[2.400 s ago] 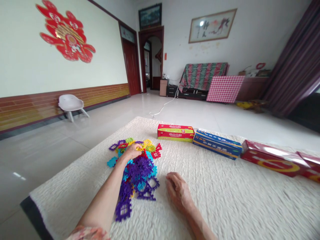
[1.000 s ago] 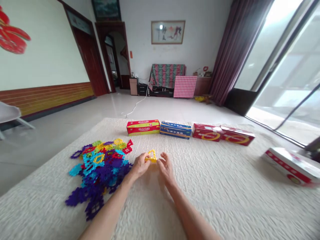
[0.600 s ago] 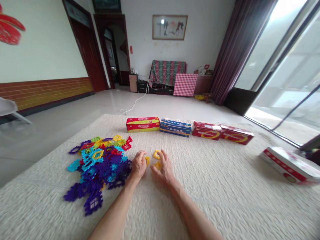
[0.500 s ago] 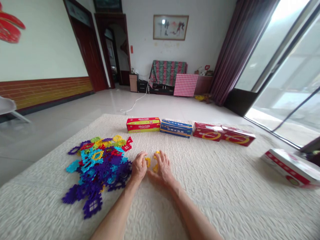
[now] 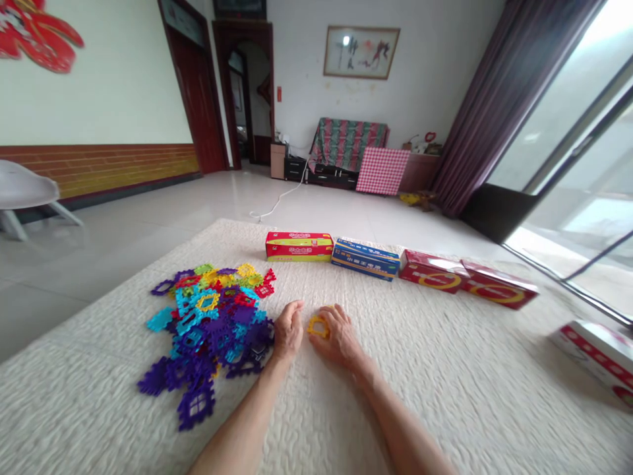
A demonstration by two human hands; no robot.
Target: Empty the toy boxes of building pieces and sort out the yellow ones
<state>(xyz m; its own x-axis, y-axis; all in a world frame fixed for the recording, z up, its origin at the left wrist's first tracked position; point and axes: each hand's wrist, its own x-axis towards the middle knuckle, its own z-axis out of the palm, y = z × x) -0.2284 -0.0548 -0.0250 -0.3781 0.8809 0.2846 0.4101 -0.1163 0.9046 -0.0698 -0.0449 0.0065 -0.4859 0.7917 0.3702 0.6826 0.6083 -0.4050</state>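
Observation:
My right hand (image 5: 340,335) is closed on a yellow interlocking plastic piece (image 5: 318,327), a toothed frame with an open middle. Thumb and fingers meet at its right side, low over the mat, and hide part of it. Just left of that piece, my left hand (image 5: 288,330) rests with fingers drawn together; I see nothing in it. Close beside it lies a heap of interlocking plastic pieces (image 5: 217,333), purple, light blue, red, yellow and green. A purple window-shaped piece (image 5: 196,404) lies at the heap's near edge.
A cream quilted mat (image 5: 415,389) covers the floor here. Along its far side stand a red-and-yellow box (image 5: 299,247), a blue box (image 5: 364,259) and two dark red boxes (image 5: 435,270). A white-and-red box (image 5: 596,356) sits at right. A white chair (image 5: 27,188) stands far left.
My left hand has come away from a yellow piece, and the gap between the hands holds one yellow frame at my right hand. The whole view has shifted, with scenery moving rightward.

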